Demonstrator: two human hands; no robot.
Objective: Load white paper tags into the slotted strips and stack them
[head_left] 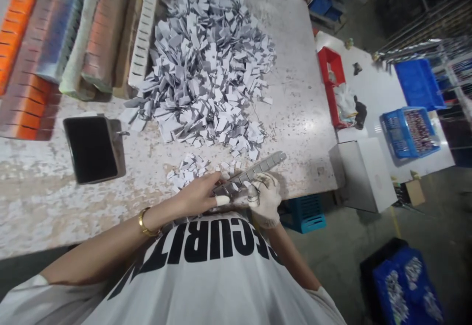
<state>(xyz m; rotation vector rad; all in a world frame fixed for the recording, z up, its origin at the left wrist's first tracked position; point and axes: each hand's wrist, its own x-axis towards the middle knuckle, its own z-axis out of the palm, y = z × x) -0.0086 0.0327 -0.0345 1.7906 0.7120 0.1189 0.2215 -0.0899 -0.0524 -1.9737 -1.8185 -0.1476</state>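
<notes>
The bare left hand (197,196), a gold bangle (146,221) at its wrist, reaches right, fingers closed on the near end of a slotted grey strip (258,169). The gloved right hand (263,199) curls against the strip too, its fingers hiding the exact grip.

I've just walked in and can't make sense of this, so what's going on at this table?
A person at the table edge is holding a long grey slotted strip with their left hand, which has a white cover on one finger, and their gloved right hand. Just beyond lies a small heap of grey-and-white tags, then a much larger heap. A black phone lies to the left.
</notes>
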